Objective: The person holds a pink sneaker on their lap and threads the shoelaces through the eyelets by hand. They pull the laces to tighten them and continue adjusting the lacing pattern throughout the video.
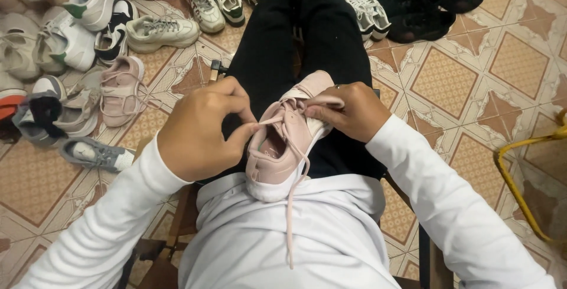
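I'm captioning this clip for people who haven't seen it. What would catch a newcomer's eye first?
A pale pink sneaker lies on the person's lap at centre, its lace trailing down over the white top. The left hand pinches the lace by the shoe's opening; the right hand grips the tongue. Many more shoes crowd the tiled floor beyond.

Bare tiled floor [472, 88] right of the lap; crowded sneakers [88, 41] along the left, black shoes [413, 5] ahead.

Long white sleeves [449, 206]; white top [295, 236]; black trousers [307, 35].
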